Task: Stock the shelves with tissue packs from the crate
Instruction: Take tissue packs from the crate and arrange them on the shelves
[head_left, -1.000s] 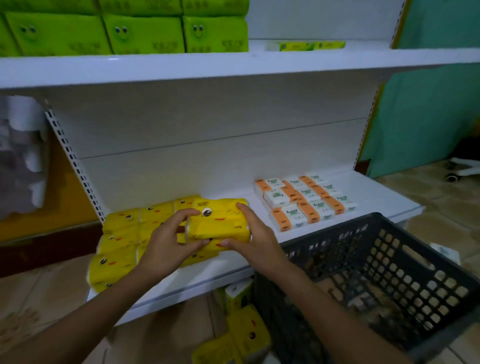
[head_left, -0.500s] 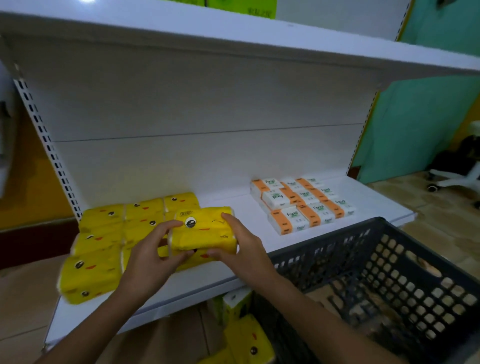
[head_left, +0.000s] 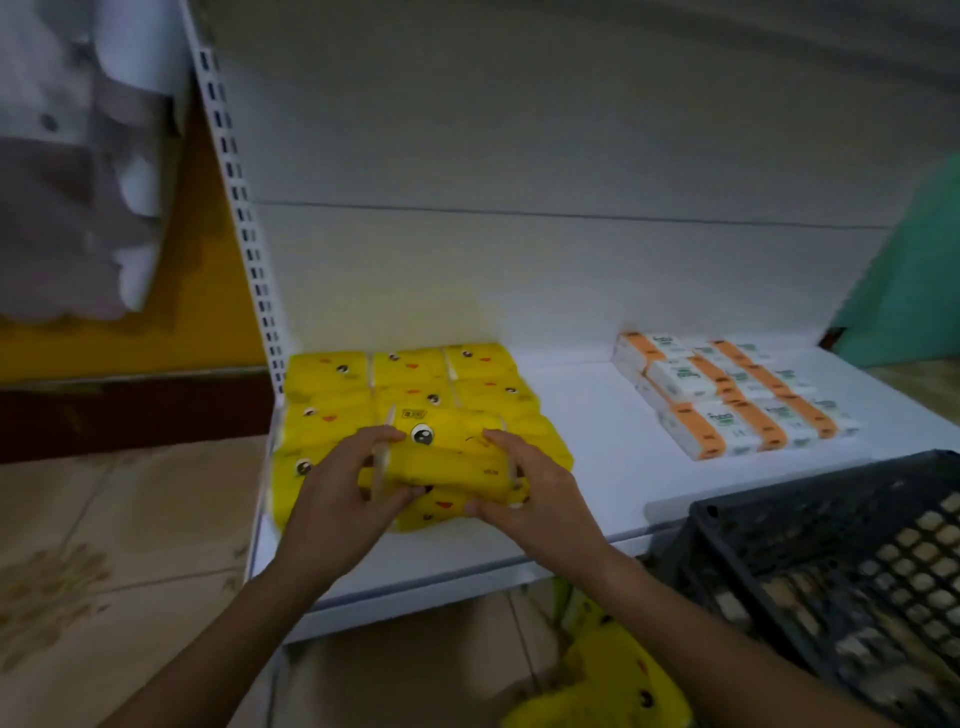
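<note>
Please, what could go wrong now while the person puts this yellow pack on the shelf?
1. The left hand and right hand hold the pack over the front of the yellow packs. Set on that soft, uneven layer, it might slide off toward the floor.
2. Pushing it back could shove those packs out of line.

You had the dark red skirting board (head_left: 130, 410) running low along the wall. Directly above it rose the yellow wall (head_left: 200, 327). Higher still, up and to the left of the board, a blurred mass of pale, plastic-wrapped bundles (head_left: 67, 182) covered part of that yellow. Below the skirting board the beige tiled floor (head_left: 135, 519) spread towards you, its grout lines showing, with a mottled brownish patch (head_left: 47, 587) on the tiles beneath the board's left end. Far to the right of the skirting board stood a teal surface (head_left: 914, 280), too blurred to make out further.
</note>
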